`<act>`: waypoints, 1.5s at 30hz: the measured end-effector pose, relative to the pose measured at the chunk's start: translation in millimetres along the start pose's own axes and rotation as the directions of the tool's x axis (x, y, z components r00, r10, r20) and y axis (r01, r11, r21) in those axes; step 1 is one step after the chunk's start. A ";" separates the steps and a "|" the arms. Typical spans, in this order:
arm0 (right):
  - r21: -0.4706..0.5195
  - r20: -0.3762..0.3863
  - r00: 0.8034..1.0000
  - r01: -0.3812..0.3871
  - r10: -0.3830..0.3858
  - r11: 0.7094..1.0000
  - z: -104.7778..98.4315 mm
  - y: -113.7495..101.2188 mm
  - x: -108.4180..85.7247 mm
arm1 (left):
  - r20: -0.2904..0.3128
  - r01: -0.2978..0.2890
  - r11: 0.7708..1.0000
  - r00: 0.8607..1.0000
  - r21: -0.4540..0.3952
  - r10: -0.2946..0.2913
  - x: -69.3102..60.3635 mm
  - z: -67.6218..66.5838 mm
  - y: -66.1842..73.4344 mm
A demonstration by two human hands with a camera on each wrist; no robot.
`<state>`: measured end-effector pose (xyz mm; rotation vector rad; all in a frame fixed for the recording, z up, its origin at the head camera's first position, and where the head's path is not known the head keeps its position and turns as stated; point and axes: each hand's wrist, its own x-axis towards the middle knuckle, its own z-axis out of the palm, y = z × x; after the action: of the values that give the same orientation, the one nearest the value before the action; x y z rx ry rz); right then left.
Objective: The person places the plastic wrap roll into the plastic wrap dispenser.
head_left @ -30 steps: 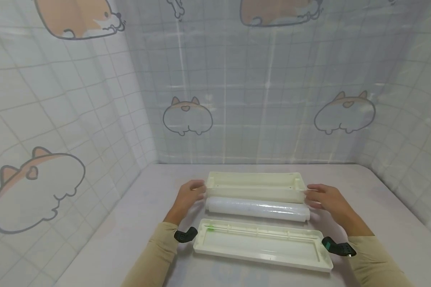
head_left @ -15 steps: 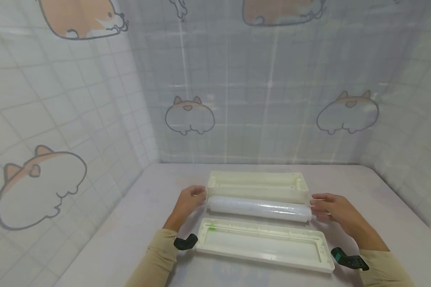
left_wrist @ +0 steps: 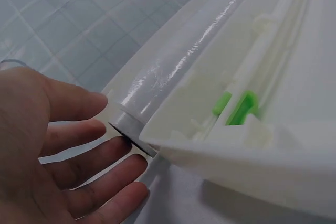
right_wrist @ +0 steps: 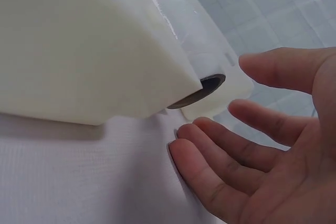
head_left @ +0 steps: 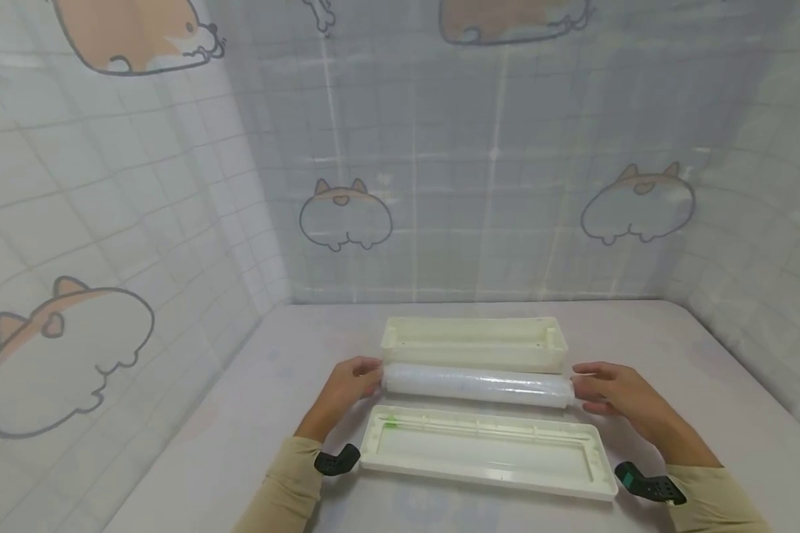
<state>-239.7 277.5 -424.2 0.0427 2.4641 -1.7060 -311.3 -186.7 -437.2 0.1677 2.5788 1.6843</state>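
Observation:
A roll of clear film [head_left: 476, 386] lies across the table between a cream open box [head_left: 473, 358] behind it and a cream lid-like tray [head_left: 487, 453] in front. My left hand [head_left: 341, 389] is at the roll's left end; in the left wrist view the relaxed fingers of that hand [left_wrist: 68, 150] are spread beside the tube end [left_wrist: 128, 127]. At the other end is my right hand [head_left: 623, 400], and in the right wrist view the hand [right_wrist: 262, 145] has its fingers apart near the hollow core [right_wrist: 202, 92]. Neither hand grips the roll.
A green slider [left_wrist: 244, 109] sits on the tray's rail in the left wrist view. The pale tabletop [head_left: 273, 348] is bordered by a hanging tiled-pattern curtain [head_left: 453, 244] with dog drawings at the back and sides.
Both hands have come from the ends of the box toward me, to the ends of the roll. The box, roll and tray keep about the same places.

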 end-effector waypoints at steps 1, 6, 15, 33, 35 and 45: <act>0.001 0.002 1.000 0.000 -0.001 1.000 0.6 0.3 -0.1 | 0.008 0.003 1.000 1.000 0.005 -0.003 -1.3 -0.6 -0.3; -0.001 0.021 1.000 0.002 -0.002 1.000 1.8 2.6 -1.5 | 0.054 0.028 1.000 0.998 0.002 -0.028 -2.7 -1.9 -2.9; -0.023 0.073 0.996 0.056 -0.055 0.998 0.9 4.6 -3.3 | 0.100 -0.016 1.000 0.995 -0.004 0.016 -9.3 -3.7 0.7; -0.091 0.084 0.995 0.053 -0.045 0.994 -0.1 9.8 -2.9 | 0.055 -0.010 0.998 0.998 0.054 0.007 -4.9 -0.6 -8.4; -0.086 0.087 0.995 0.051 -0.043 0.995 0.1 10.7 -2.6 | 0.055 -0.014 0.998 0.998 0.066 0.010 -5.0 -0.1 -8.8; -0.072 0.102 0.993 0.071 -0.063 0.995 -2.7 11.1 -1.5 | 0.075 -0.029 0.995 0.997 0.096 0.022 -5.1 -1.8 -5.8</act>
<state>-237.3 284.0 -433.3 -0.1321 2.4799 -1.5970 -306.7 -191.3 -441.9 0.2636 2.6164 1.5303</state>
